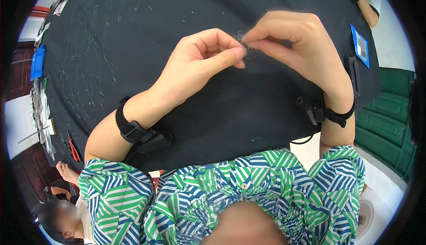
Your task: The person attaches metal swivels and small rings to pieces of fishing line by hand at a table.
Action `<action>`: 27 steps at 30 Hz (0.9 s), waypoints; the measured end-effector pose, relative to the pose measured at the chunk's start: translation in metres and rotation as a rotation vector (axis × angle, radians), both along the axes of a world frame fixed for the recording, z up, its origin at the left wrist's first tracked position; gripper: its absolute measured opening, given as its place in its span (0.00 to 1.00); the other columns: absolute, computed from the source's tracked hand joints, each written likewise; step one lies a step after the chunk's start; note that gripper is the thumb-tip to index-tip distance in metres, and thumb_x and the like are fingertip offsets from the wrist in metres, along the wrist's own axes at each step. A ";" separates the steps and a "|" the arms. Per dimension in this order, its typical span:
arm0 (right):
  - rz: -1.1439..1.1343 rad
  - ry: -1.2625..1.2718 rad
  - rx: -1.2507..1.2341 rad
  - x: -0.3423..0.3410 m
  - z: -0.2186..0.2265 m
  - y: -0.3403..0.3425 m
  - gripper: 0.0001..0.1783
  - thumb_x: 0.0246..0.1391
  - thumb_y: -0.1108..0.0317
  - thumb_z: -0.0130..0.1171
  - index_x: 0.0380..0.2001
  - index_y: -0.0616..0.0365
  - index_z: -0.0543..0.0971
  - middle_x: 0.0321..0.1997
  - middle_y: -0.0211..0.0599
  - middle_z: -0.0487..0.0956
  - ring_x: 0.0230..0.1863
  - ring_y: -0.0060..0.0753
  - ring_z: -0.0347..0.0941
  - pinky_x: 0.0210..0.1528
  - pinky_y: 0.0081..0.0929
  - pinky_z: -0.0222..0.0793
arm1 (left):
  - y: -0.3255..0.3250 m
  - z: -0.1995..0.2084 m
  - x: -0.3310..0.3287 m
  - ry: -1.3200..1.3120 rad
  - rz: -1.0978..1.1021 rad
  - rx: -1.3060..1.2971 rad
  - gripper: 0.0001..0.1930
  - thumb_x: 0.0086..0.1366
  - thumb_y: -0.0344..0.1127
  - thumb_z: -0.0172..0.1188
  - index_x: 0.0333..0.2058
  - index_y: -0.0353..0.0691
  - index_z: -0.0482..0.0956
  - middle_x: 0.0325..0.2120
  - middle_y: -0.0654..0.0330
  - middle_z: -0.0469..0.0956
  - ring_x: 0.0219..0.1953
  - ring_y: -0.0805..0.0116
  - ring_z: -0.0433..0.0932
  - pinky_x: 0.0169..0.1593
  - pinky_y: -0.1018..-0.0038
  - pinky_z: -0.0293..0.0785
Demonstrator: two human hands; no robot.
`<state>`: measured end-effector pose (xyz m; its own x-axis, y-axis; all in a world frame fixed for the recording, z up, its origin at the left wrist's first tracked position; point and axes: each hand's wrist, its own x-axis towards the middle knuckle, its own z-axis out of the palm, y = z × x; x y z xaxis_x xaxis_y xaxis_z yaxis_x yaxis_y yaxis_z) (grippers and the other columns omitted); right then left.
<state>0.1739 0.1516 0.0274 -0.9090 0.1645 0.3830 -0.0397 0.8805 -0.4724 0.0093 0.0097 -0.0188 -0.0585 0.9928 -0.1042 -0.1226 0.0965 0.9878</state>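
Observation:
Over the black cloth (213, 107), both hands meet at a small tangle of thin grey strands (240, 35). My left hand (195, 61) is closed, its thumb and index finger pinched at the lower side of the tangle. From the right, my right hand (301, 39) pinches with thumb and index fingertips at the tangle's edge. Some dark, fine pieces (249, 59) stick out beneath the fingertips, too small to make out. Each wrist wears a black strap with a small device.
Loose thin strands (106, 52) lie scattered across the cloth's left side. Red-handled pliers (73, 151) rest at the left edge. A blue packet (360, 45) and a black object (352, 74) lie at right. Other people's arms (366, 10) show at the far corners; a person sits lower left.

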 end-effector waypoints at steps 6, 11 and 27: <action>0.004 0.013 0.002 0.001 -0.003 0.001 0.05 0.44 0.74 0.64 0.28 0.59 0.80 0.26 0.35 0.77 0.26 0.34 0.75 0.27 0.25 0.68 | 0.002 0.001 0.000 0.012 -0.004 -0.032 0.08 0.66 0.38 0.58 0.38 0.40 0.77 0.28 0.66 0.79 0.26 0.88 0.67 0.27 0.88 0.57; 0.008 0.000 -0.004 0.002 -0.002 0.000 0.05 0.46 0.71 0.64 0.28 0.58 0.80 0.27 0.36 0.76 0.26 0.38 0.74 0.28 0.28 0.68 | 0.000 0.000 0.000 0.033 -0.007 -0.018 0.08 0.66 0.38 0.58 0.38 0.41 0.77 0.28 0.67 0.80 0.24 0.88 0.66 0.26 0.88 0.56; -0.004 0.014 0.119 0.002 0.001 -0.003 0.05 0.42 0.72 0.64 0.26 0.57 0.79 0.23 0.34 0.72 0.24 0.37 0.72 0.25 0.30 0.65 | 0.001 0.002 0.000 0.024 -0.002 -0.040 0.08 0.66 0.38 0.58 0.38 0.41 0.77 0.27 0.67 0.80 0.23 0.89 0.63 0.25 0.89 0.55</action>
